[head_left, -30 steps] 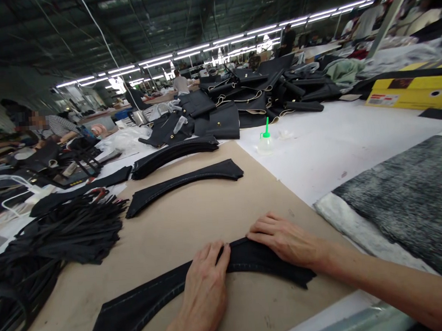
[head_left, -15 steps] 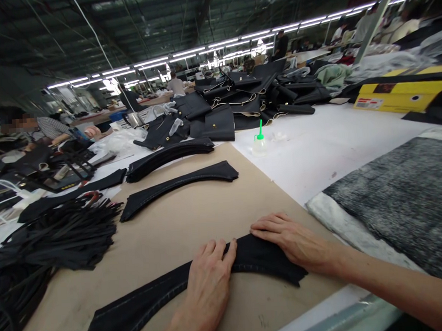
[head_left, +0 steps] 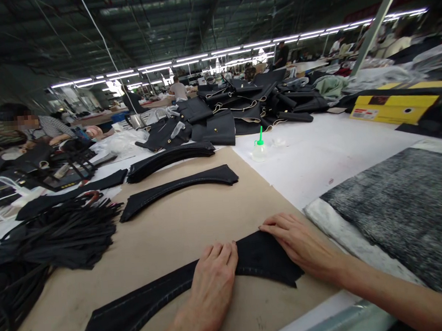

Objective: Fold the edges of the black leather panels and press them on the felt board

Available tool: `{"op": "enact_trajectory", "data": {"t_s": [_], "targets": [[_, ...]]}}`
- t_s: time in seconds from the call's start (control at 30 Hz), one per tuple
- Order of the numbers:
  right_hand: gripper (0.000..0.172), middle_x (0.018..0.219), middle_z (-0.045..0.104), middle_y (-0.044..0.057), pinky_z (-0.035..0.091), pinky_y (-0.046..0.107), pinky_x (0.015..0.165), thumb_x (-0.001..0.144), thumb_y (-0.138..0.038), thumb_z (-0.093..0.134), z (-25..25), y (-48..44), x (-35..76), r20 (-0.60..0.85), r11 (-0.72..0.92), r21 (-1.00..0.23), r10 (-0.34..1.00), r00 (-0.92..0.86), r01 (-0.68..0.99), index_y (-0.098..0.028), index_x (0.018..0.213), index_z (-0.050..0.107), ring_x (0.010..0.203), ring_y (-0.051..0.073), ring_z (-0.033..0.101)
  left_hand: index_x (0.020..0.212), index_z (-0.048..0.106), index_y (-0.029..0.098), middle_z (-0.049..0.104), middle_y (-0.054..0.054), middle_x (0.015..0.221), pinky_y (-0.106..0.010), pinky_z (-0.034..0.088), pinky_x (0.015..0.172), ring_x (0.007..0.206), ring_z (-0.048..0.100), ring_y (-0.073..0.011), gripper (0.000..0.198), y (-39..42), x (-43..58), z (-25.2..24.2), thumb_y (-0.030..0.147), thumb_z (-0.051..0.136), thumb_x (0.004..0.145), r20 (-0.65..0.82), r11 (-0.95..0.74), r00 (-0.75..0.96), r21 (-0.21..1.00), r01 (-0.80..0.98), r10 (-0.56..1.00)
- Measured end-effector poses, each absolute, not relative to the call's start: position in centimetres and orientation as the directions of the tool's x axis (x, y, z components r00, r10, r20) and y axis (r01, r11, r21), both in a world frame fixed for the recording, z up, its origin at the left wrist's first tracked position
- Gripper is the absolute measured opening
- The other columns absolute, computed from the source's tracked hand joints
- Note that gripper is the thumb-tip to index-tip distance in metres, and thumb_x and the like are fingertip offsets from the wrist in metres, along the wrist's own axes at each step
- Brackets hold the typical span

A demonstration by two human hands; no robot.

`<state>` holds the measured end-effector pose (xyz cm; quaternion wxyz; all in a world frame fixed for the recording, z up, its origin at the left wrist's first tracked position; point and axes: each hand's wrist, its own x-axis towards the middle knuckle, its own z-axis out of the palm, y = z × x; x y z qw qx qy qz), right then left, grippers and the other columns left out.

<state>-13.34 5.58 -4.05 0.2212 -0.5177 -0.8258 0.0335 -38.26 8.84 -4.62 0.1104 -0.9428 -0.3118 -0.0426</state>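
A curved black fabric piece [head_left: 147,300] with stitching along its edges lies in front of me, its ends flaring out. My left hand [head_left: 215,278] rests flat across its narrow middle, fingers stretched over the far edge. At the flared right end, my right hand [head_left: 296,241] touches the upper corner with outstretched fingers; its thumb is hidden. Farther up the table are a similar curved black piece [head_left: 181,186] and a stack of such pieces [head_left: 171,158].
Brown board [head_left: 172,233] covers the near table. Black strips [head_left: 68,235] are heaped at left. A green-tipped bottle [head_left: 259,150], black bags [head_left: 218,125] and a yellow box [head_left: 393,107] stand farther back. Dark speckled material [head_left: 403,214] lies at right. A person [head_left: 46,127] sits far left.
My right hand has slid slightly right along the fabric's end. The left hand has shifted slightly right, its fingers now closer together. The view has tilted a little.
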Motion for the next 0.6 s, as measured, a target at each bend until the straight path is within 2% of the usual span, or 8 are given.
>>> {"op": "enact_trajectory", "data": {"t_s": [0.2, 0.33, 0.4, 0.53, 0.6], "targets": [[0.053, 0.110, 0.058, 0.008, 0.040, 0.041, 0.089, 0.078, 0.005, 0.043, -4.6, 5.6, -13.9, 0.254, 0.485, -0.229, 0.867, -0.429, 0.844, -0.020, 0.122, 0.058, 0.099, 0.023, 0.051, 0.129, 0.049, 0.007, 0.063, -0.009, 0.111, -0.034, 0.048, 0.089, 0.096, 0.057, -0.0216, 0.045, 8.8, -38.2, -4.9, 0.001, 0.047, 0.084, 0.183, -0.779, 0.805, -0.204, 0.593, 0.565], [0.051, 0.111, 0.058, 0.008, 0.035, 0.045, 0.093, 0.082, 0.003, 0.044, -5.0, 5.6, -13.6, 0.205, 0.507, -0.226, 0.859, -0.469, 0.831, -0.020, 0.125, 0.057, 0.100, 0.024, 0.050, 0.129, 0.049, 0.007, 0.063, -0.009, 0.109, -0.035, 0.049, 0.087, 0.095, 0.057, -0.0224, 0.046, 8.7, -38.3, -5.0, 0.001, 0.049, 0.083, 0.192, -0.781, 0.805, -0.199, 0.592, 0.562], [0.048, 0.110, 0.059, 0.007, 0.035, 0.044, 0.093, 0.085, 0.002, 0.042, -4.9, 5.7, -13.4, 0.181, 0.488, -0.281, 0.872, -0.454, 0.826, -0.022, 0.124, 0.058, 0.101, 0.024, 0.051, 0.130, 0.048, 0.009, 0.063, -0.007, 0.107, -0.036, 0.049, 0.086, 0.094, 0.057, -0.0221, 0.047, 8.5, -38.3, -5.0, 0.002, 0.049, 0.084, 0.190, -0.774, 0.795, -0.187, 0.605, 0.576], [0.039, 0.108, 0.061, 0.005, 0.039, 0.037, 0.088, 0.097, -0.009, 0.033, -4.4, 6.4, -13.0, 0.182, 0.370, -0.506, 0.929, -0.323, 0.779, -0.025, 0.121, 0.060, 0.099, 0.020, 0.053, 0.128, 0.049, 0.011, 0.064, -0.006, 0.106, -0.035, 0.049, 0.085, 0.093, 0.057, -0.0211, 0.045, 8.2, -38.4, -5.2, 0.001, 0.048, 0.084, 0.205, -0.754, 0.771, -0.169, 0.634, 0.603], [0.037, 0.111, 0.060, 0.006, 0.040, 0.038, 0.088, 0.099, -0.014, 0.031, -4.1, 6.6, -13.0, 0.194, 0.355, -0.519, 0.935, -0.298, 0.778, -0.024, 0.123, 0.058, 0.101, 0.020, 0.054, 0.127, 0.050, 0.011, 0.063, -0.007, 0.107, -0.034, 0.049, 0.086, 0.095, 0.057, -0.0210, 0.044, 8.2, -38.4, -5.3, 0.001, 0.048, 0.084, 0.209, -0.756, 0.771, -0.162, 0.634, 0.601]]}}
